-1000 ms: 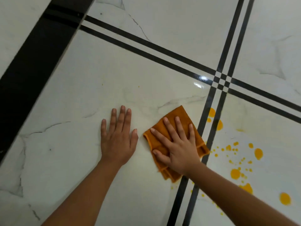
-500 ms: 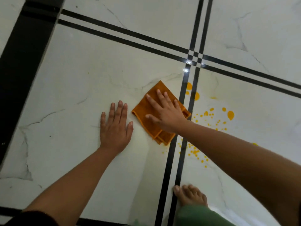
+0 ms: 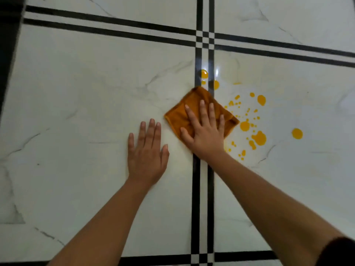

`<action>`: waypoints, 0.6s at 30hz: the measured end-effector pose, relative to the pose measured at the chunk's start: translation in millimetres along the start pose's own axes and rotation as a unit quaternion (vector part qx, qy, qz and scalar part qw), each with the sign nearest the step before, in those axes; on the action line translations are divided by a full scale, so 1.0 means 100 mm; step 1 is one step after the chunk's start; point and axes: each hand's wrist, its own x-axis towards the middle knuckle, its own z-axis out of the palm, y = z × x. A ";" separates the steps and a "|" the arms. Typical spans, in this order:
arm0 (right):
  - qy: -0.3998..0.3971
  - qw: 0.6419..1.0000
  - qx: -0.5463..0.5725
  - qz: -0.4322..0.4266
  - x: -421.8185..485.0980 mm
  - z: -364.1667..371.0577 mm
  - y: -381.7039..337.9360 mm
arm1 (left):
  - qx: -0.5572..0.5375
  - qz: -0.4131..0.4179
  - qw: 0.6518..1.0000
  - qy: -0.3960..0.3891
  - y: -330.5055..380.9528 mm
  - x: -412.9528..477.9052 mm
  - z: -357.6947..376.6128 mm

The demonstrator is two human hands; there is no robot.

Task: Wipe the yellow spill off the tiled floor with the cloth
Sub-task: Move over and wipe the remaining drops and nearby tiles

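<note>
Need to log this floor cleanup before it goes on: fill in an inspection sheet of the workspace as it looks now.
Surface: white marbled tiled floor, glossy, crossed by black stripes.
Job's things: orange cloth lies flat across the stripes; yellow spill in drops mostly right of it, unwiped.
Clutter: nothing seen.
Hands: left hand flat on bare tile; right hand presses flat on the cloth.
Cables: nothing seen.
Surroundings: dark band along the left edge.

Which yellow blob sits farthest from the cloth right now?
The lone round blob at the far right, isolated beyond the main scatter of drops. All the others lie closer to the cloth that the right hand presses flat.
</note>
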 end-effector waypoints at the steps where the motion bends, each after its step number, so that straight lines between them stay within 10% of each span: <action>1: 0.005 1.000 -0.005 -0.009 -0.14 0.04 0.02 | 0.001 0.002 1.000 -0.007 0.03 0.02 0.00; 7: 0.009 0.999 -0.013 0.034 -1.36 -0.02 0.98 | 0.022 0.111 0.993 -0.036 0.44 -0.12 0.09; 18: -0.001 0.990 0.025 0.137 -1.16 0.00 1.05 | 0.012 -0.021 1.000 0.002 0.92 -0.08 0.13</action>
